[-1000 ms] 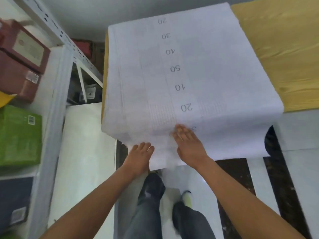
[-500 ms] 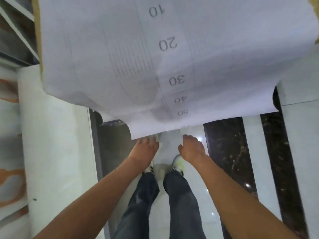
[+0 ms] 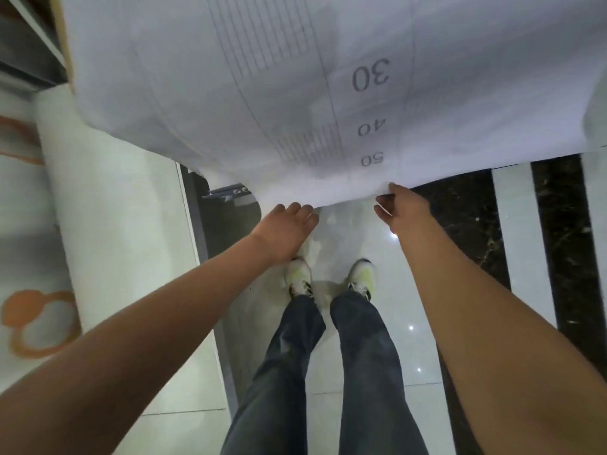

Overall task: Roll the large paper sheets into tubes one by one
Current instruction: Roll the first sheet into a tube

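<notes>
A single wide-angle camera, worn on the person's head, looks steeply down along both forearms to the floor [image 3: 377, 362] and the person's shoes [image 3: 361, 274]. It sits close above the hanging paper sheet [image 3: 262, 93], which fills the upper frame, with the left hand [image 3: 285, 224] and right hand [image 3: 402, 205] at its lower edge. Straight lines bow toward the frame's edges.

My paper sheet [image 3: 262, 93] runs off the top edge, hiding my left hand's [image 3: 284, 229] fingertips beneath its hem; whatever sits at far left [image 3: 29, 323] is blurred.
</notes>
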